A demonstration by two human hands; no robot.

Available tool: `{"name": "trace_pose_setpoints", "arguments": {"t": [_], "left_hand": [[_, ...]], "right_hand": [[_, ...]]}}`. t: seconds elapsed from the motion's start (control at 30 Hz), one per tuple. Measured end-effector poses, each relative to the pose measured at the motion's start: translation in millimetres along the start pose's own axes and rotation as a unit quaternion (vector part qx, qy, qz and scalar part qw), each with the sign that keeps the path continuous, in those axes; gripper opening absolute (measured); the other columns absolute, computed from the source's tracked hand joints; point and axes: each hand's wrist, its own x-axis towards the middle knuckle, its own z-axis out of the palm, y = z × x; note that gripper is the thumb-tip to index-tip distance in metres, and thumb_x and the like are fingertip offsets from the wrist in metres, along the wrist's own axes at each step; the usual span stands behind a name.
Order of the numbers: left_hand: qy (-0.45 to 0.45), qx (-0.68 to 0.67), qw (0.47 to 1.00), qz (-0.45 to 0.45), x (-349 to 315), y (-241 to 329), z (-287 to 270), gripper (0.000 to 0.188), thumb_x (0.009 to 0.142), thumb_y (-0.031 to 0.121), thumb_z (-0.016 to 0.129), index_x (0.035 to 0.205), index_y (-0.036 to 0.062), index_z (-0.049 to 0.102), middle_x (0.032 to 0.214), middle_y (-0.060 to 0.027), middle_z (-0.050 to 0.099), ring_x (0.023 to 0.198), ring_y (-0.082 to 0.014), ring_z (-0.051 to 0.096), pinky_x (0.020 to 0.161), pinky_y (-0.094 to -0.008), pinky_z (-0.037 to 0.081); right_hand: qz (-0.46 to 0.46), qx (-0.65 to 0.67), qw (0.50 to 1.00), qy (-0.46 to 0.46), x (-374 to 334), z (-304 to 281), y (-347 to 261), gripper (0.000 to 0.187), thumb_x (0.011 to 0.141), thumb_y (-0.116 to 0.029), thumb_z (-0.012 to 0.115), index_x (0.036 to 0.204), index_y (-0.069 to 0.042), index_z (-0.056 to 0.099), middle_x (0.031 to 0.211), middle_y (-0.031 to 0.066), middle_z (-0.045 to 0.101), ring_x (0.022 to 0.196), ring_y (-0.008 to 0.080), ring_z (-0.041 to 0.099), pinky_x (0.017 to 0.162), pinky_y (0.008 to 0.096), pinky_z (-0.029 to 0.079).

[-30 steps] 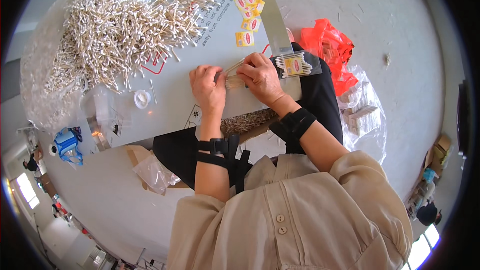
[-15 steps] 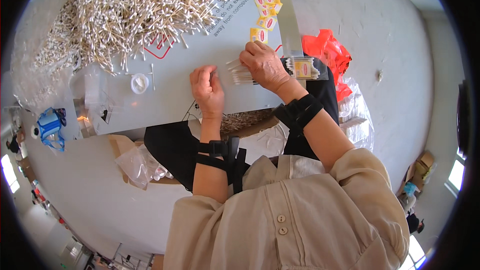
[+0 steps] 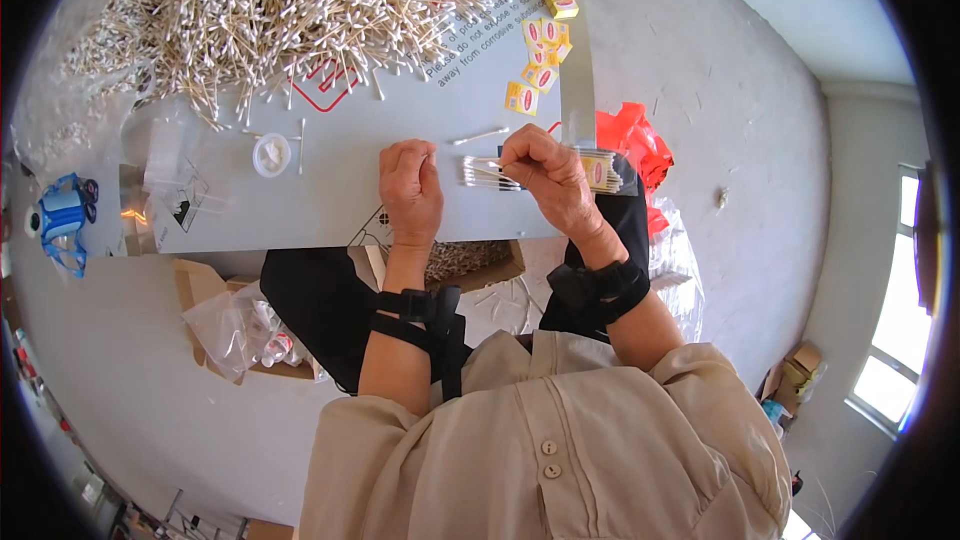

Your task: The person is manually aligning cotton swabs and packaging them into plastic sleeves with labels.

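Observation:
My left hand [image 3: 410,192] hovers at the table's near side, its fingers curled in against the thumb; whatever it holds, if anything, is hidden. To its right, my right hand [image 3: 552,180] is closed in a pinch over the right end of a small row of white-tipped cotton swabs [image 3: 484,173]. What sits between its fingertips is too small to make out. One loose cotton swab [image 3: 481,136] lies just above that row. Partly behind the right hand, a clear bag of cotton swabs with a yellow card [image 3: 600,172] rests at the table's right edge.
A large heap of cotton swabs [image 3: 260,15] covers the table's far left. Several yellow cards [image 3: 540,55] lie at the far right. A small round tub [image 3: 271,155] stands left of my hands. A red plastic bag [image 3: 635,145] hangs beyond the right edge; an open carton [image 3: 205,290] sits below.
The view has shifted and tilted a little. My right hand has moved back toward me from near the yellow cards to the row of swabs. My left hand stays closed in about the same place.

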Motion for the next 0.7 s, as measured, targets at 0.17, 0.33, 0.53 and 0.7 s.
{"name": "trace_pose_setpoints", "arguments": {"t": [0.17, 0.33, 0.53, 0.7], "left_hand": [[-0.008, -0.017, 1.0, -0.011, 1, 0, -1, 0.012, 0.08, -0.006, 0.063, 0.087, 0.0033, 0.062, 0.089, -0.0085, 0.063, 0.086, -0.027, 0.059, 0.077, -0.0351, 0.049], [-0.02, -0.013, 1.0, -0.02, 2, -2, -3, 0.011, 0.08, -0.004, 0.062, 0.087, 0.0042, 0.063, 0.089, -0.0078, 0.064, 0.087, -0.0266, 0.059, 0.078, -0.0348, 0.049], [-0.042, -0.12, 0.981, -0.148, -2, -5, -12, 0.005, 0.085, 0.001, 0.064, 0.089, 0.0034, 0.066, 0.083, -0.0034, 0.063, 0.076, -0.0142, 0.058, 0.068, -0.0263, 0.046], [-0.231, -0.386, 0.869, -0.206, 22, 80, -59, 0.013, 0.086, 0.002, 0.063, 0.098, 0.0001, 0.068, 0.076, 0.0003, 0.062, 0.069, -0.005, 0.056, 0.062, -0.0207, 0.043]], "right_hand": [[0.015, 0.069, 0.998, -0.005, -6, 1, -3, 0.007, 0.089, 0.007, 0.059, 0.089, -0.001, 0.057, 0.088, 0.0004, 0.05, 0.083, 0.0092, 0.047, 0.076, 0.0225, 0.041], [0.013, 0.13, 0.991, -0.041, -11, 3, -15, 0.008, 0.089, 0.005, 0.061, 0.09, -0.002, 0.058, 0.092, 0.0015, 0.051, 0.085, 0.01, 0.048, 0.078, 0.0224, 0.041], [-0.001, 0.127, 0.989, -0.07, -16, 5, -18, 0.009, 0.089, 0.006, 0.061, 0.092, -0.002, 0.061, 0.094, 0.002, 0.055, 0.089, 0.0107, 0.052, 0.082, 0.0236, 0.044], [0.009, 0.154, 0.987, -0.055, -23, 3, -21, 0.007, 0.09, 0.005, 0.061, 0.093, -0.002, 0.061, 0.096, 0.0032, 0.057, 0.092, 0.0113, 0.054, 0.084, 0.025, 0.045]]}}
